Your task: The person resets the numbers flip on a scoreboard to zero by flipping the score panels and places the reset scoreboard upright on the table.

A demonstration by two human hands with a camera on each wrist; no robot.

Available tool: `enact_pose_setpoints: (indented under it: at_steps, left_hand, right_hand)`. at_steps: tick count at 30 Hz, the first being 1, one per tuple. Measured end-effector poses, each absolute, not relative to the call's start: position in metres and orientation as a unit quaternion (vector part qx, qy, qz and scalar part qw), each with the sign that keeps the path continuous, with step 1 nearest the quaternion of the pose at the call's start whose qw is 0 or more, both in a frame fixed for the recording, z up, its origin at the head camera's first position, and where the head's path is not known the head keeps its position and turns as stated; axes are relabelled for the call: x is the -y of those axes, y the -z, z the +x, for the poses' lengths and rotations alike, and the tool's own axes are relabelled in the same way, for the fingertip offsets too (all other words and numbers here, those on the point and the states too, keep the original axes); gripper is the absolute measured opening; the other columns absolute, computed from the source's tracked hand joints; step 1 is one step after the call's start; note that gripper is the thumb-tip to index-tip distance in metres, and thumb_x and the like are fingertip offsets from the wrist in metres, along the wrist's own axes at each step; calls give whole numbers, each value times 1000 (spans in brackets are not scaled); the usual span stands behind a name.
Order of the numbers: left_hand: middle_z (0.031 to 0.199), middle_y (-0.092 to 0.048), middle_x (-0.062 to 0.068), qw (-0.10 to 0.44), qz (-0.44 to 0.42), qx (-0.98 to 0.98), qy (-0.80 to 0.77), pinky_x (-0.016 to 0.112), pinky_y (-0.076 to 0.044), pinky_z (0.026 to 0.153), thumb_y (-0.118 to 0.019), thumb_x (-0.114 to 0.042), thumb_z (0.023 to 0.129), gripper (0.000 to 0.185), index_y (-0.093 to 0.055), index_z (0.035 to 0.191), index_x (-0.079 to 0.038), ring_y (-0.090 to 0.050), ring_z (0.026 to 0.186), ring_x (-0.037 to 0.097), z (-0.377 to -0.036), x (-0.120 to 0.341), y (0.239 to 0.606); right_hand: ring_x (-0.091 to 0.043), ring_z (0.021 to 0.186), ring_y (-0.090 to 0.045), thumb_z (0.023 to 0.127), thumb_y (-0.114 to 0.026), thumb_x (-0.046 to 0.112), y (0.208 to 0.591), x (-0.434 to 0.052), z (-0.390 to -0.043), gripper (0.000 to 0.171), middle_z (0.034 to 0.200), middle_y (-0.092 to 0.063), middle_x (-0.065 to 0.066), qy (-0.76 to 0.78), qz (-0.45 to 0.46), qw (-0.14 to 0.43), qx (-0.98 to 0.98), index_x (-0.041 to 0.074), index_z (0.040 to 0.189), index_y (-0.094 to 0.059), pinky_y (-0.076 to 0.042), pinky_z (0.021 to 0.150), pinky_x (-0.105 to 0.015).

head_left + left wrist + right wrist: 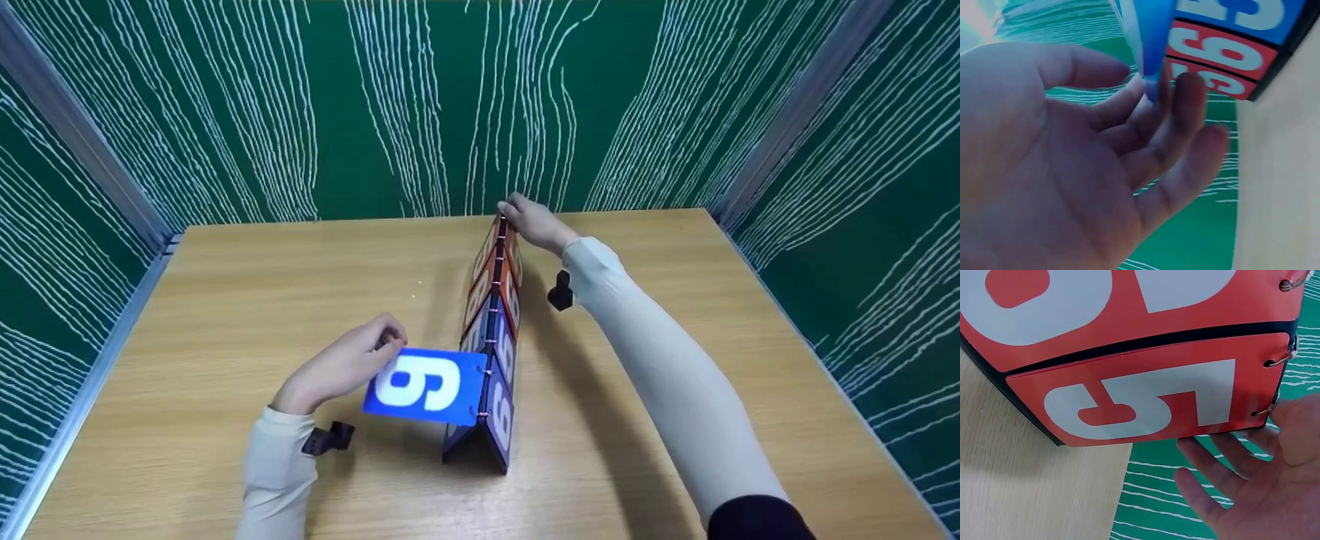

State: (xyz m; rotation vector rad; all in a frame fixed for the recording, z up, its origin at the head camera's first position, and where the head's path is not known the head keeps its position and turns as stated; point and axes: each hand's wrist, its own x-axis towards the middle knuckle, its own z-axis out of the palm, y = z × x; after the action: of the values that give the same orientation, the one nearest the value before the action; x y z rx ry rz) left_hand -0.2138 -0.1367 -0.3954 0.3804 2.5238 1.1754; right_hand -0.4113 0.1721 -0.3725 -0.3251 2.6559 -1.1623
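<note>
- The person's left hand [346,367] is pinching a blue card [420,386] at its outer edge, thumb and leading fingers meeting on it, while the remaining fingers [1185,174] are curving loosely apart
- That card is hanging by metal rings [1280,359] from the ridge of a flip scoreboard [501,412], and is being held out nearly flat toward the left, its big white numeral showing
- The right hand [534,223] is gripping the scoreboard's far end at the ridge, thumb and fingers bending round it; seen from the right wrist, its lower fingers [1207,467] are spreading apart
- Just beside that hand, a red card [1151,396] with a white 5 is hanging against the panel
- The scoreboard is standing like a tent in the middle of the wooden table [337,277], running away from the person, blue cards at the near end and red ones at the far end
- Pale sleeves [660,360] are covering both forearms, and a black mount [560,291] is jutting from each wrist
- Green walls [330,150] with wavy white lines are surrounding the table, metal posts [795,112] standing at the back corners
</note>
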Motion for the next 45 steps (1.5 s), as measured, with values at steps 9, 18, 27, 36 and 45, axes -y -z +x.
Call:
enact_pose_setpoints:
  at_steps: [9,18,27,36,45]
  left_hand:
    - [134,-54,12,95,135,-878,-449,41,-46,96,-47,-28,108,31,-45,136,-15,-53,119,30,-199,136,369]
    - [147,-43,7,62,155,-825,-541,40,-49,100,-48,-17,106,40,-33,142,-18,-49,129,31,-179,128,348]
    - [156,-34,10,25,232,-768,-596,32,-60,91,-50,-5,102,60,-23,153,-20,-56,122,30,-158,112,338]
    - [164,-29,8,-55,295,-778,-552,30,-62,87,-61,-8,98,74,-17,155,-23,-57,127,29,-152,86,346]
    - [161,-32,11,-164,405,-795,-420,27,-59,90,-73,-14,90,71,-26,143,-10,-61,122,22,-155,60,360]
  right_hand:
    - [-28,112,-52,111,-30,40,371,-171,-411,39,117,-52,-11,398,-116,107,-904,9,130,-46,-43,104,-49]
    - [-25,106,-53,111,-30,40,372,-172,-410,37,110,-51,-7,403,-111,103,-903,10,125,-47,-44,98,-44]
    - [-28,113,-54,111,-30,41,372,-172,-410,38,114,-53,-10,404,-106,110,-902,11,128,-46,-44,105,-50]
    - [-23,101,-50,112,-31,36,373,-170,-411,36,107,-49,-7,391,-119,90,-908,7,124,-48,-43,90,-39]
    - [-24,101,-51,112,-31,35,373,-170,-414,39,108,-51,-9,382,-121,84,-912,4,126,-49,-43,90,-39]
